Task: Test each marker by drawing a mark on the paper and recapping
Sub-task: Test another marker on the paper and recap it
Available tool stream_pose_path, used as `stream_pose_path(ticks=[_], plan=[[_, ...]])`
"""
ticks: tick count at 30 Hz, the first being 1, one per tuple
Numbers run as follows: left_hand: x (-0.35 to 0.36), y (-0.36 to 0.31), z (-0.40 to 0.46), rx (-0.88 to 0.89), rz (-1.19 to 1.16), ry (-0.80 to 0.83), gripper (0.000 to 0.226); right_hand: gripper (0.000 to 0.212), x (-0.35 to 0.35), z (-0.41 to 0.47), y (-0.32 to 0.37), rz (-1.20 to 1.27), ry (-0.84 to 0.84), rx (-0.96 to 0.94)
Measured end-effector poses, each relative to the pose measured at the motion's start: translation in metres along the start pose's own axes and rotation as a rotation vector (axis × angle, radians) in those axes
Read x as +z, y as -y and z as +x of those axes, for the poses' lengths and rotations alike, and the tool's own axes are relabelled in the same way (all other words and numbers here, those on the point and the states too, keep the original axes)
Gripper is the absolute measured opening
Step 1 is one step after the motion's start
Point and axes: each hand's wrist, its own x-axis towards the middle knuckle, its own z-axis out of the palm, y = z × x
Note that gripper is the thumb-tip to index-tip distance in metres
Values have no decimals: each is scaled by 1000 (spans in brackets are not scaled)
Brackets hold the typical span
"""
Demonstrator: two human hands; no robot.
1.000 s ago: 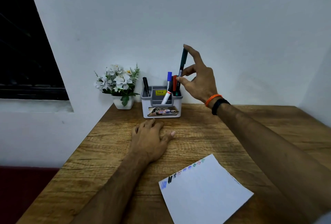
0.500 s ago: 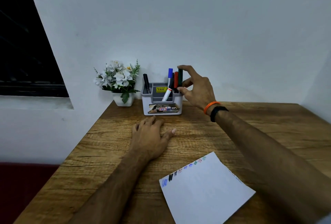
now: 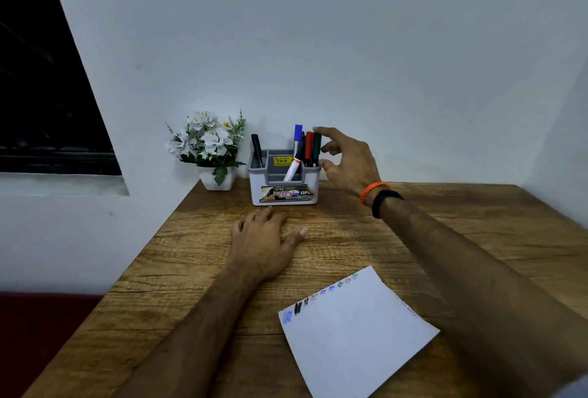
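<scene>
Wooden desk (image 3: 413,222) bearing organizer (image 3: 284,186). Right hand (image 3: 346,159) hovering open, index fingertip touching green marker (image 3: 316,146); left hand (image 3: 261,238) lying flat. Release gently, avoiding tipping neighbours.

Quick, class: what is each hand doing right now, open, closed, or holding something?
Left hand: open, resting flat on the table, holding nothing.
Right hand: open, fingers spread beside the green marker in the holder, not gripping it.

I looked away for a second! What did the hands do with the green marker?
The right hand lowered the green marker into the holder beside the red marker, then loosened its grip; its fingers now sit open beside it. The left hand stayed flat on the table, and the paper did not move.
</scene>
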Motion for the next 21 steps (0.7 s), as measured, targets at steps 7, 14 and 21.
stream_pose_path(ticks=[7, 14, 21], plan=[[-3, 4, 2, -19, -28, 9, 69, 56, 4, -2, 22, 43, -161, -86], [-14, 40, 5, -147, 40, -25, 71, 37, 36, 14, 56, 36, 32, -84], [-10, 48, 6, -189, 40, -23, 76, 36, 67, 53, 76, -13, 153, -15]])
